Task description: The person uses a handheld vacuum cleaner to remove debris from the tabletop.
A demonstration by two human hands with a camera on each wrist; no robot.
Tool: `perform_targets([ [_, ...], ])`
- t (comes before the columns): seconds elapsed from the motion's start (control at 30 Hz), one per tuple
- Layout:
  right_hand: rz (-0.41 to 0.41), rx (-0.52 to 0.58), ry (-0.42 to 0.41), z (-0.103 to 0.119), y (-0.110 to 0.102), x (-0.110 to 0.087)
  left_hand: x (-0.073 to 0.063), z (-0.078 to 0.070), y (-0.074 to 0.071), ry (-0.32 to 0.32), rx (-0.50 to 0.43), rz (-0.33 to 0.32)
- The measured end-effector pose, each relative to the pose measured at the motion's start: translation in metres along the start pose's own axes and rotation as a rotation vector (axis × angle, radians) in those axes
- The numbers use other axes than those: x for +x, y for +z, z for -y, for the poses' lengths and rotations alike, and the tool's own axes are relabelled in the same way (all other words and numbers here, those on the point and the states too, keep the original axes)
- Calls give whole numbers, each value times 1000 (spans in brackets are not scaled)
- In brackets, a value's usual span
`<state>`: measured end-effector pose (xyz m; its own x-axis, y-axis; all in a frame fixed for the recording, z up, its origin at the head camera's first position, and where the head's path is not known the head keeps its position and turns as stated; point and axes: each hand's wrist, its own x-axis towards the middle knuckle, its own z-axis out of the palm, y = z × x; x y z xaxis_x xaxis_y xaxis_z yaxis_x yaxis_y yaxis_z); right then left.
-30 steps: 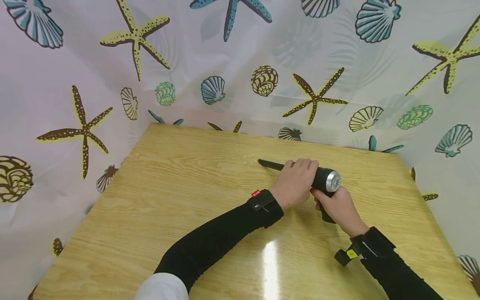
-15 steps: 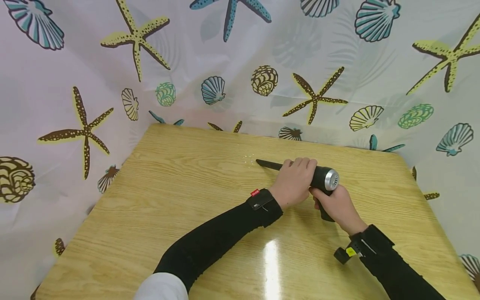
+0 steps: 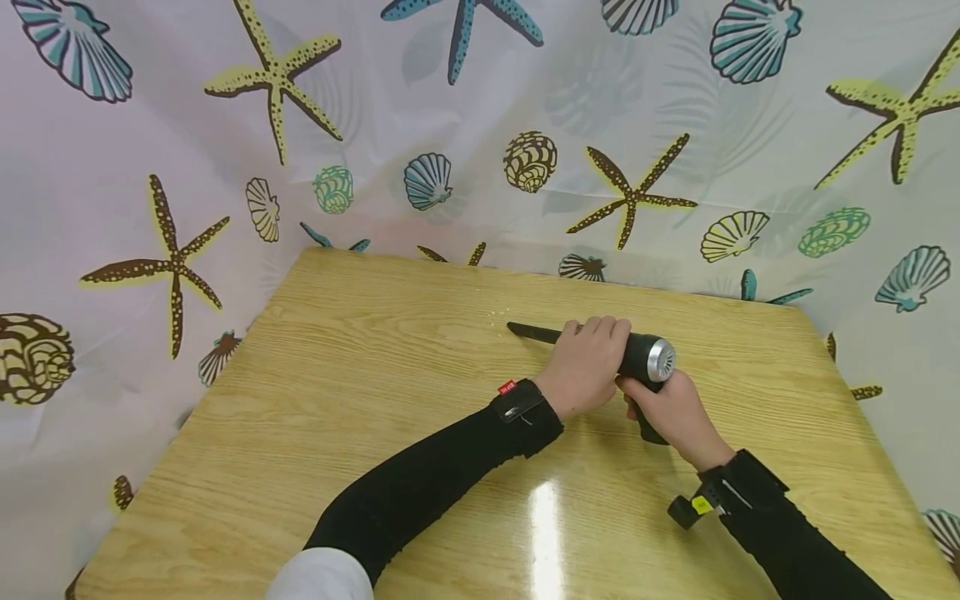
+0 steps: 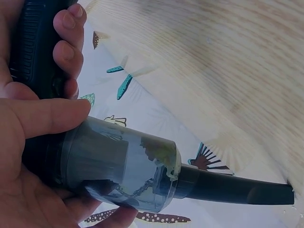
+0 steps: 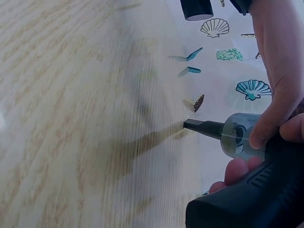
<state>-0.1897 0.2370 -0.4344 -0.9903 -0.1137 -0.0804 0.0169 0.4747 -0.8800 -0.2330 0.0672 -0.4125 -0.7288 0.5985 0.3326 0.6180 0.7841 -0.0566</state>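
A black handheld vacuum [image 3: 637,357] with a silver vented end is held by both hands over the table. My left hand [image 3: 588,362] grips its body from above, thumb and fingers around the clear dust cup [image 4: 128,161] in the left wrist view. Around the downward handle curls my right hand [image 3: 671,412], its fingers showing beside the ribbed grip in the left wrist view. The slim black nozzle [image 3: 532,332] points left, its tip right beside a small scatter of white crumbs [image 3: 498,317]. In the right wrist view the nozzle [image 5: 204,127] is close to the wooden surface.
The wooden table [image 3: 360,375] reaches back to a white curtain [image 3: 480,125] printed with starfish and shells. Black sleeves with wrist straps cover both forearms. A small black camera [image 3: 684,512] hangs off the right wrist strap.
Both hands and the vacuum have shifted slightly left, bringing the nozzle tip nearer the crumbs. The crumbs look slightly fewer than one second ago. The grip of both hands is unchanged.
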Motion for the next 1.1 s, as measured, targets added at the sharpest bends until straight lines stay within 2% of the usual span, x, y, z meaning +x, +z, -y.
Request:
perform_targets([
  [0.43,17,-32,-19,-1,3,0,-7,-1,-4,-15,10,-12],
  [0.73,31,-8,-40,0,5,-2,-13,-1,-7,-21,28,-24],
  [1.1,16,-14,-39,2,14,4,-15,7,-8,-43,2,5],
])
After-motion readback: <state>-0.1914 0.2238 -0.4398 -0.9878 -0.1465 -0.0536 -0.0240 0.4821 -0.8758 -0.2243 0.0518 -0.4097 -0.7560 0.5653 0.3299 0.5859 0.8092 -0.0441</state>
